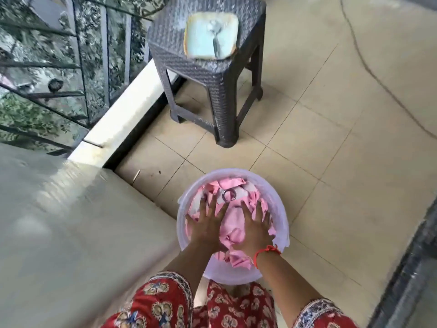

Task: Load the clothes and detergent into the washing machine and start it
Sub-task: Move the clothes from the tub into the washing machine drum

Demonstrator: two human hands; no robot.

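**Two Hands Press Down on Pink Clothes in a Tub**

Down on the tiled floor (307, 143) sits a round, see-through white tub (282, 223). It is full of pink clothes (230, 223), all bunched up. A small metal ring (229, 194) lies on top of the clothes, near the far side of the tub.

Both hands are inside the tub. The left hand (205, 227) lies flat on the clothes with its fingers spread wide. The right hand (255, 229) lies flat beside it, fingers spread too. A bit of pink cloth shows between the two hands. Neither grip is closed on anything; both are released and just press on the pile. The fingertips of the left hand reach close to the ring.

A red thread band (267, 250) is tied around the right wrist. The sleeves (160, 301) are red with a flower print.

Past the tub stands a dark woven stool (212, 74). A pale blue square dish (210, 35) rests on its seat, and something small and grey lies in the dish. It is too blurry to tell what it is.

To the left is a low pale ledge (59, 221). Behind it are dark metal railings (80, 67) with green leaves showing through.

No washing machine can be seen from here.
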